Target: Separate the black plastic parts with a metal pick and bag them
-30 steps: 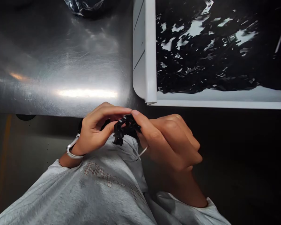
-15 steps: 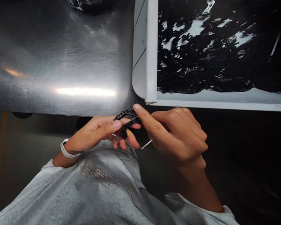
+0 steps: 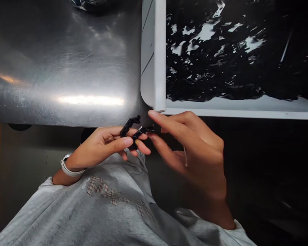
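Note:
My left hand (image 3: 105, 145) is closed on a short black plastic link chain (image 3: 130, 127), pinched between thumb and fingers just below the table's edge. One end of the chain sticks up and to the right. My right hand (image 3: 192, 150) is beside it, index and middle fingers stretched toward the chain's right end, fingertips at or close to it. A thin metal pin (image 3: 185, 157) shows faintly, tucked under the curled lower fingers of my right hand. A white band is on my left wrist (image 3: 68, 167).
A brushed steel table (image 3: 66, 68) fills the upper left. A white tray (image 3: 155, 51) holding several small black plastic parts (image 3: 220, 61) sits at the upper right. A crumpled clear bag (image 3: 92, 5) lies at the top edge. My grey shirt is below.
My right hand has let go of the chain and spread its index and middle fingers. The left hand keeps the chain, whose free end now sticks up.

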Motion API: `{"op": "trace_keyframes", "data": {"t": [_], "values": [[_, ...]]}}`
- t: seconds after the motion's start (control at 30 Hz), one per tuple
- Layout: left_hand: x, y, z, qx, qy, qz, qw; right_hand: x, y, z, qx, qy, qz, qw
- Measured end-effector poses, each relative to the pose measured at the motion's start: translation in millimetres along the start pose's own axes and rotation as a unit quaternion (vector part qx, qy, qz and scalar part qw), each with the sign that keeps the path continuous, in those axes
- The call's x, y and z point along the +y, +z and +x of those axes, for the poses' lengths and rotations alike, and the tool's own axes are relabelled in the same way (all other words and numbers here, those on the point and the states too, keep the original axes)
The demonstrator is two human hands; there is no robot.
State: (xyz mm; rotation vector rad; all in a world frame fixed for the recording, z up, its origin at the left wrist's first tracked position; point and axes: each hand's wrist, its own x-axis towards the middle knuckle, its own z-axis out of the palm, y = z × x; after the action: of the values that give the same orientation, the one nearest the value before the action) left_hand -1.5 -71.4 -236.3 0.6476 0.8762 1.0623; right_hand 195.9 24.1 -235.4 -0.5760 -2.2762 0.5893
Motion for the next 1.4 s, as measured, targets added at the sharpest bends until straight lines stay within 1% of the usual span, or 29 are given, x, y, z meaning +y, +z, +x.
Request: {"op": "trace_keyframes", "data": {"t": [0.07, 0.17, 0.23, 0.37, 0.43, 0.5, 0.63, 0.77, 0.87, 0.97, 1.03, 1.1, 1.17, 1.2, 1.23, 1.3, 1.33, 1.37, 1.4], "values": [[-1.2, -1.1, -2.0, 0.002, 0.007, -0.007, 1.0, -4.8, -2.4, -2.4, 0.0, 0.056, 0.082, 0.995], [-3.1, -2.5, -4.3, -0.008, 0.012, -0.012, 1.0, -11.5, 1.4, -5.7, 0.014, 0.137, 0.166, 0.976], [-4.4, -3.0, -4.6, -0.022, 0.014, -0.013, 1.0, -15.9, 8.2, -6.0, 0.014, 0.188, 0.223, 0.956], [-6.5, -2.3, -2.7, -0.036, 0.023, -0.036, 0.998, -24.3, 21.3, -1.8, 0.026, 0.272, 0.343, 0.899], [-7.3, -1.7, -1.6, -0.035, 0.021, -0.049, 0.998, -26.8, 23.9, 0.9, 0.037, 0.294, 0.359, 0.885], [-7.7, -1.4, -1.0, -0.026, 0.009, -0.049, 0.998, -27.4, 24.0, 3.0, 0.037, 0.297, 0.348, 0.889], [-7.1, -2.1, -1.5, -0.009, -0.014, -0.027, 1.0, -25.8, 21.7, 5.3, 0.028, 0.283, 0.326, 0.902], [-6.4, -4.3, -1.6, -0.013, -0.01, -0.005, 1.0, -24.9, 22.5, 6.9, 0.037, 0.291, 0.326, 0.899], [-7.1, -5.4, -0.8, -0.03, -0.007, 0.015, 0.999, -24.0, 25.0, 6.7, 0.046, 0.307, 0.326, 0.893], [-5.0, -5.6, -2.1, -0.045, 0.0, 0.048, 0.998, -22.7, 25.6, 6.0, 0.03, 0.334, 0.318, 0.887], [1.9, -7.8, -6.1, -0.024, 0.006, 0.093, 0.995, -21.5, 22.8, 5.9, 0.027, 0.337, 0.305, 0.89], [16.3, -14.7, -12.1, 0.033, 0.021, 0.156, 0.987, -18.3, 17.2, 4.8, 0.031, 0.317, 0.293, 0.902], [40.3, -26.8, -18.5, 0.108, 0.056, 0.241, 0.963, -10.5, 10.5, 0.6, 0.043, 0.284, 0.281, 0.916], [56.2, -33.9, -21.2, 0.143, 0.076, 0.292, 0.943, -4.7, 7.7, -3.2, 0.043, 0.276, 0.273, 0.921], [74.4, -41.0, -22.9, 0.172, 0.099, 0.344, 0.918, 2.1, 5.6, -7.9, 0.032, 0.288, 0.259, 0.921], [115.9, -53.1, -20.6, 0.228, 0.149, 0.441, 0.855, 16.5, 5.4, -19.5, -0.031, 0.323, 0.249, 0.913], [138.0, -57.4, -14.9, 0.25, 0.188, 0.484, 0.817, 22.9, 7.4, -25.5, -0.052, 0.341, 0.253, 0.904], [160.3, -60.3, -5.1, 0.277, 0.225, 0.52, 0.776, 28.1, 11.0, -31.1, -0.072, 0.349, 0.264, 0.896], [182.2, -61.5, 9.2, 0.301, 0.258, 0.56, 0.727, 31.8, 15.9, -35.9, -0.083, 0.359, 0.27, 0.89]]}}
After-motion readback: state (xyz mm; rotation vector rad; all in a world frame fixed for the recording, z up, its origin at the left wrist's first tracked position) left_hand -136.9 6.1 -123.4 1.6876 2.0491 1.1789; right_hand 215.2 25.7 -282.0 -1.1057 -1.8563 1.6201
